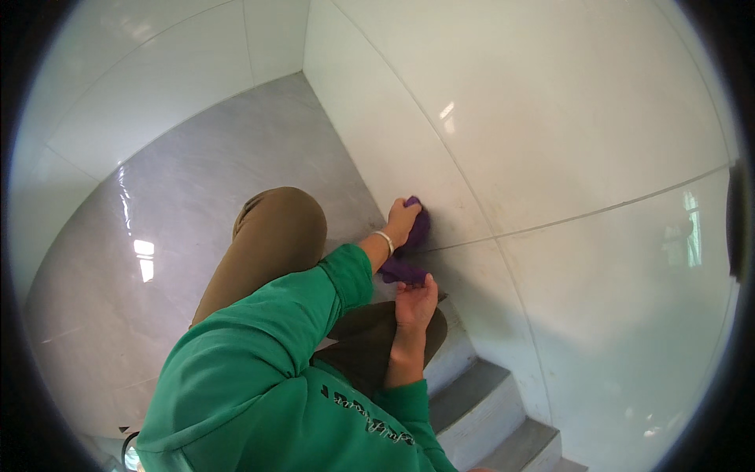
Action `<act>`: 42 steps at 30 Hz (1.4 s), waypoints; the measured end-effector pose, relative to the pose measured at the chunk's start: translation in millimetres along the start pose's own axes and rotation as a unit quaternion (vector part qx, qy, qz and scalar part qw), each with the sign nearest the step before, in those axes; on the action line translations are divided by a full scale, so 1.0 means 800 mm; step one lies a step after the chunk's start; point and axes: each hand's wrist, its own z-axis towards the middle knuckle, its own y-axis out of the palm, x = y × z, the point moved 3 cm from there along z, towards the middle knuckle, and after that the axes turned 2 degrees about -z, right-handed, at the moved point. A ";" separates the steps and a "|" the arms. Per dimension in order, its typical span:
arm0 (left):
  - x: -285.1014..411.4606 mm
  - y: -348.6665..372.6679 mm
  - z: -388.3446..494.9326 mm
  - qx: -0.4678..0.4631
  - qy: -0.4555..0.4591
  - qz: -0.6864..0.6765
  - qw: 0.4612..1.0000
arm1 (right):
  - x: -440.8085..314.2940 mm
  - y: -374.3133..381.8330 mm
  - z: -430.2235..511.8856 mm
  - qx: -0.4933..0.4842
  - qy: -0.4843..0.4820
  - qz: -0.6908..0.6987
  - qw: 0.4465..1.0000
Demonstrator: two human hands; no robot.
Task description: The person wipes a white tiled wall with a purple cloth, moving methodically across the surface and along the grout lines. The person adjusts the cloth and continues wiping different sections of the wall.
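My left hand [403, 222], with a light bracelet at its wrist, grips a bunched purple cloth [420, 229] against the lower part of the glossy white wall tile. From there the cloth hangs down towards my right hand [416, 302]. That hand is turned palm up, and its thumb and fingers pinch the cloth's lower end. Part of the cloth between the hands is hidden behind my left wrist. Faint greyish-brown smudges show on the wall tile [466, 218] beside the cloth and along the grout lines.
My bent knees [283, 218] are over a glossy grey floor [236, 147] at the left. Grey steps with white risers [472, 389] go down along the wall at lower right. Two tiled walls meet in a corner at the top. A dark object [736, 221] is at the right edge.
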 end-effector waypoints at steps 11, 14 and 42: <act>0.011 0.024 -0.066 -0.003 0.112 0.223 0.968 | -0.003 0.006 0.000 0.024 -0.014 0.008 1.000; 0.024 0.041 -0.086 -0.071 0.105 0.220 0.967 | -0.004 0.003 0.001 0.029 -0.014 0.024 0.999; -0.003 0.011 -0.034 -0.032 -0.035 -0.021 0.999 | -0.009 -0.001 -0.006 0.023 -0.014 0.038 0.999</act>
